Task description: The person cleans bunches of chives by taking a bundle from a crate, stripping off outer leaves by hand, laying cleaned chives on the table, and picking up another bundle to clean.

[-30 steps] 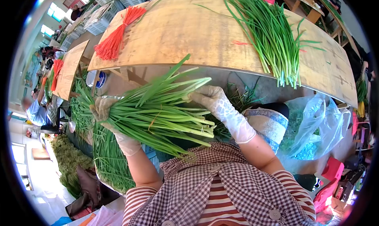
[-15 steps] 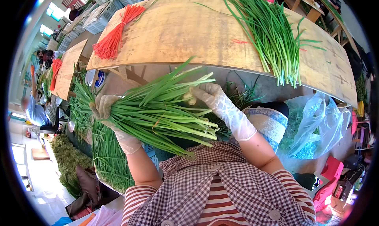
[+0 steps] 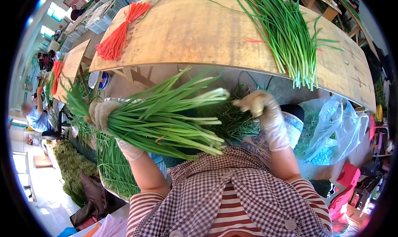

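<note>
My left hand (image 3: 101, 114), in a soiled light glove, is wrapped round the leafy part of a bunch of garlic chives (image 3: 166, 123). The pale stalk ends fan out to the right in front of my chest, and a thin reddish strand lies among them. To the right of those ends, apart from them, my gloved right hand (image 3: 259, 104) is held with its fingers curled in. It is slightly blurred, and whatever its fingertips may hold is hidden. Loose green scraps (image 3: 232, 121) lie below, between the two hands.
A wooden table (image 3: 186, 30) stands ahead, bearing a pile of chives (image 3: 286, 38) and a bundle of red ties (image 3: 124, 32). A clear plastic bag (image 3: 331, 133) is at right. More chives (image 3: 118, 166) lie at lower left. A person (image 3: 37, 114) sits far left.
My right hand has moved away from the stalk ends, to the right and slightly down, its fingers curling. My left hand and the bunch have shifted a little left.
</note>
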Demonstrator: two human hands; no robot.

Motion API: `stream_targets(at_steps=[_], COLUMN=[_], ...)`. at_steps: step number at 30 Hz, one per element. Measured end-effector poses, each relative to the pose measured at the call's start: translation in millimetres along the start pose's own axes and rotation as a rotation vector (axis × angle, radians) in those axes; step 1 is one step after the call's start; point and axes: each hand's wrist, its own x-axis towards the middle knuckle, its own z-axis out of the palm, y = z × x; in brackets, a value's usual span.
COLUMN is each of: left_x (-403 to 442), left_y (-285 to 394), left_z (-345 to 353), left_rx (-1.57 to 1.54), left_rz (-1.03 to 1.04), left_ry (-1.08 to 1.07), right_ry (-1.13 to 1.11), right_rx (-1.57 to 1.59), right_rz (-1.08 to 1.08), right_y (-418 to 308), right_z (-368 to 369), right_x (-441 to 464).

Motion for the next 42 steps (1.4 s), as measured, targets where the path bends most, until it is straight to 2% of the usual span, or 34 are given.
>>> stream_targets(at_steps=[2, 3, 5, 6, 7, 10, 11, 14, 15, 18, 19, 20, 21, 22, 23, 25, 27, 28, 30, 31, 32, 34, 35, 38, 40, 41, 42], left_x=[0.0, -1.5, 3.1, 2.8, 2.8, 4.5, 3.7, 5.8, 8.6, 21.1, 25.5, 30.8, 40.0, 46.4, 45.2, 41.4, 34.3, 30.3, 26.0, 29.3, 28.9, 26.5, 34.6, 32.2, 28.6, 27.1, 26.8], left_y=[21.3, 15.2, 38.7, 31.4, 23.5, -9.1, -13.8, -28.1, -22.8, -14.4, -15.0, -4.8, 14.2, 29.2, 36.2, 29.9, 26.4, 18.8, -1.7, 5.2, -3.1, -22.1, -21.2, 16.7, 17.6, 17.3, 14.7], left_z=[-3.2, 3.3, -17.8, -14.9, -11.8, -1.4, -0.8, 3.4, 3.3, 18.7, 24.9, 24.7, 24.1, 24.1, 29.5, 37.8, 40.4, 38.7, 34.1, 24.6, 23.3, 23.0, 18.2, 21.1, 26.0, 26.1, 27.8], left_rx=[0.004, 0.091, 0.013, 0.023, 0.034, 0.006, 0.012, 0.07, 0.077, 0.081, 0.108, 0.074, 0.039, 0.003, 0.026, 0.059, 0.079, 0.063, 0.027, 0.055, 0.026, -0.024, -0.088, 0.077, 0.056, 0.04, 0.022], left_rz=[0.069, 0.131, 0.126, 0.138, 0.149, 0.084, 0.082, 0.017, 0.003, -0.043, -0.037, -0.063, -0.087, -0.112, -0.088, -0.077, -0.096, -0.111, -0.145, -0.24, -0.228, -0.201, -0.249, -0.288, -0.241, -0.221, -0.202], left_ry=[-0.082, -0.046, -0.218, -0.164, -0.109, 0.004, 0.036, 0.088, 0.09, -0.045, -0.11, -0.256, -0.402, -0.55, -0.546, -0.519, -0.457, -0.425, -0.371, -0.437, -0.423, -0.397, -0.529, -0.589, -0.573, -0.567, -0.562], right_ry=[0.153, 0.375, 0.357, 0.346, 0.221, 0.039, 0.007, -0.093, -0.083, -0.078, -0.024, 0.011, 0.105, 0.29, 0.408, 0.22, 0.107, 0.098, -0.087, -0.149, -0.212, -0.223, -0.233, 0.006, 0.227, 0.179, 0.103], right_rx=[0.273, 0.031, -0.363, -0.561, -0.55, -0.339, -0.393, -0.265, -0.286, -0.458, -0.3, -0.463, -0.381, -0.436, -0.525, -0.981, -0.88, -0.553, -0.279, -0.323, -0.365, -0.125, -0.005, 0.308, -0.197, -0.512, -1.072], right_rz=[-0.115, 0.085, 0.265, 0.353, 0.359, 0.331, 0.41, 0.446, 0.385, 0.411, 0.341, 0.265, 0.115, 0.322, 0.44, 0.471, 0.382, 0.286, 0.067, 0.139, 0.208, 0.278, 0.317, 0.126, 0.271, 0.233, 0.322], right_y=[6.4, 8.5, 2.8, -0.2, 0.2, 6.7, 3.1, 8.4, 6.0, -15.2, -4.5, -14.4, -8.4, -9.8, 16.9, 29.1, 19.5, 5.5, -2.7, -10.1, -15.1, -13.5, -11.9, -3.0, 7.3, 35.2, 30.8], right_z=[-52.3, -87.3, -58.4, -38.6, -21.8, 27.0, 42.7, 67.5, 73.3, 59.0, 38.7, 28.2, 8.9, -17.3, -58.8, -73.4, -52.7, -16.9, 31.9, 57.5, 72.0, 65.9, 61.1, 21.7, -13.9, -41.6, -39.9], right_x=[-8.4, -17.3, -14.0, -10.7, -5.9, 17.3, 26.2, 33.0, 33.4, 30.0, 21.3, 19.2, 14.2, 7.6, -0.4, -8.5, 0.7, 16.1, 39.0, 47.6, 53.3, 55.9, 57.2, 47.4, 34.3, 25.9, 19.3])
